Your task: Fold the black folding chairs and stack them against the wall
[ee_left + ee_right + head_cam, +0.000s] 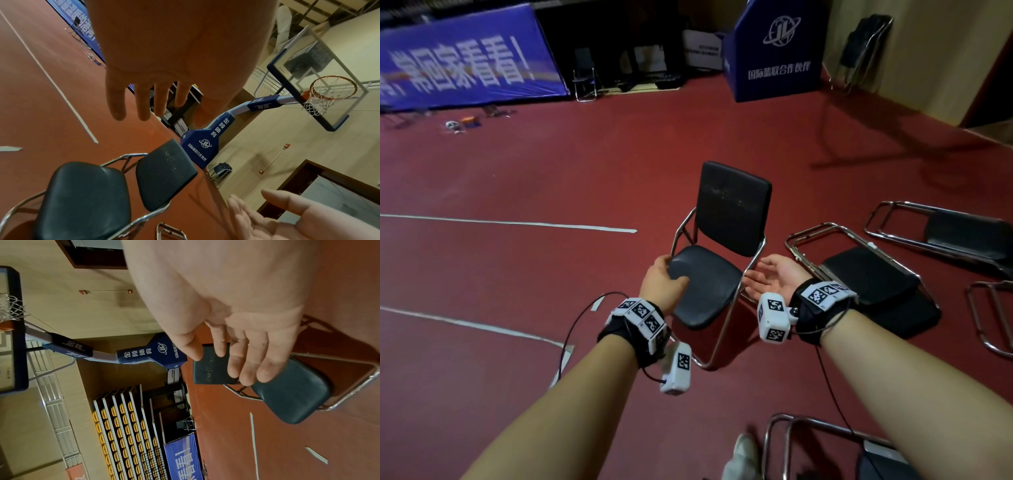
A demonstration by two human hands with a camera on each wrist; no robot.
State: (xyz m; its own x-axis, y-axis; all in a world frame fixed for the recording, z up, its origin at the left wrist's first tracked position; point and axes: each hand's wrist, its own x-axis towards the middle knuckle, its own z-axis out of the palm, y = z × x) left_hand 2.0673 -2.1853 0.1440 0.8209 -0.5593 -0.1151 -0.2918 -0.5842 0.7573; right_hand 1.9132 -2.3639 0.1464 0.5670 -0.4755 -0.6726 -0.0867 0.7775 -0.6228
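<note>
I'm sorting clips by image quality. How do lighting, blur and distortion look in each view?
Head view: dim, wide-angle bending, open chair sharp, far banner soft. Left wrist: left hand looms blurred, hoop clear. Right wrist: right hand oversized, scene rotated.

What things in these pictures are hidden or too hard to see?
- Head view: the left hand covers the padded black seat's near corner on the open black folding chair; contact is unclear.
- Head view: the folded chrome-framed chair at the bottom is cut off by the edge.
- Head view: the small objects on the red floor are too small to identify.
</note>
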